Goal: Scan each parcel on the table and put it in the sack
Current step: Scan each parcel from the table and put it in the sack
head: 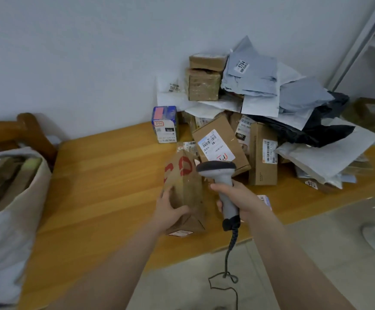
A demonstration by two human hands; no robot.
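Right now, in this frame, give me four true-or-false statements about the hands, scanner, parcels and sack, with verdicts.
1. The right hand grips the scanner. True.
2. The left hand holds nothing. False: it grips a brown parcel with red print.
3. The sack is to the left of that parcel. True.
4. The pile of parcels lies on the floor. False: it lies on the table, by the wall.

Sack (14, 198) gets chopped by the left edge, and the stuff inside is just brown blur. Fine print on the parcel pile (260, 121) labels is unreadable, lower ones buried. Left grip (168, 211) fingers on the brown parcel (186, 186) are a smear. Right grip (238, 199), wrapped on the scanner (218, 170), hides most of a small packet (265, 200). Cable (234, 237) runs off the bottom.
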